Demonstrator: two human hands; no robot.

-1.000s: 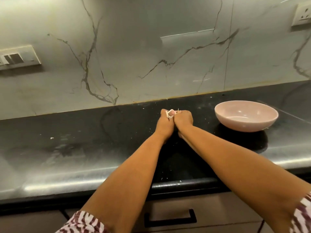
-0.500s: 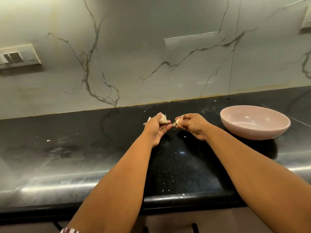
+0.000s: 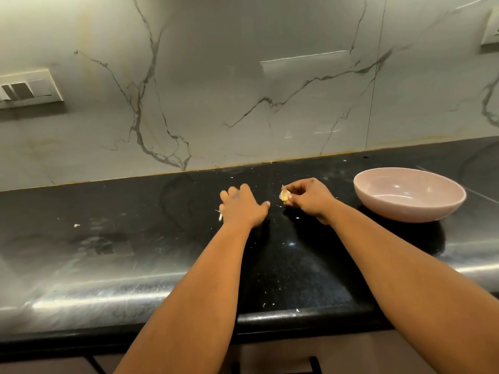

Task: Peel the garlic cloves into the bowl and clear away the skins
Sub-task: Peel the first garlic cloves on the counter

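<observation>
My right hand (image 3: 310, 201) pinches a pale, yellowish garlic clove (image 3: 284, 196) between thumb and fingertips, just above the black counter (image 3: 135, 238). My left hand (image 3: 243, 209) is turned palm down on the counter to the left of it, thumb stretched out and fingers curled over. White garlic skin (image 3: 220, 216) sticks out from under its little-finger side. The pink bowl (image 3: 405, 209) stands on the counter right of my right hand, and what I see of its inside holds nothing.
Small white skin flakes (image 3: 76, 225) lie scattered over the counter, some near its front edge (image 3: 297, 310). A marble-look wall rises behind, with a switch plate (image 3: 27, 89) at left and a socket (image 3: 491, 28) at top right.
My hands have drawn apart. The left hand turned palm down and dropped to the counter with the skin, while the right hand kept the clove and shifted toward the bowl.
</observation>
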